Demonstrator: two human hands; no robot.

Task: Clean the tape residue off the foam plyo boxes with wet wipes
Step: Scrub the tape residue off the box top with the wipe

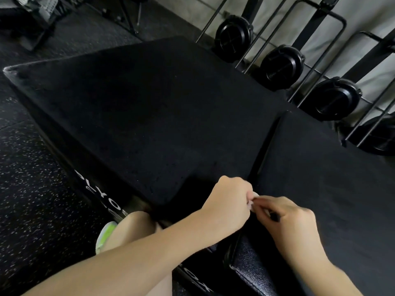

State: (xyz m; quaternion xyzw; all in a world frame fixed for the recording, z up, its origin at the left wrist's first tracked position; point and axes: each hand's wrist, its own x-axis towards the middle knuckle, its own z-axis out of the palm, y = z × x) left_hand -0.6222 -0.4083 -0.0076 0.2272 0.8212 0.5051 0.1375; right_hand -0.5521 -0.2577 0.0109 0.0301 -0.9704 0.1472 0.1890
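The larger plyo box has a matt black top with a fine, slightly rough grain; its side panel is smoother, with white printed lettering. The smaller plyo box has a matt top and a pebbled, faintly glossy side face. The floor is black speckled rubber. The weight plates are semi-gloss black; the rack bars are black-painted metal.

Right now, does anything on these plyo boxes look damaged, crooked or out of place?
Nothing stands out. Both foam boxes look intact. Both hands pinch a small white piece over the gap between them.
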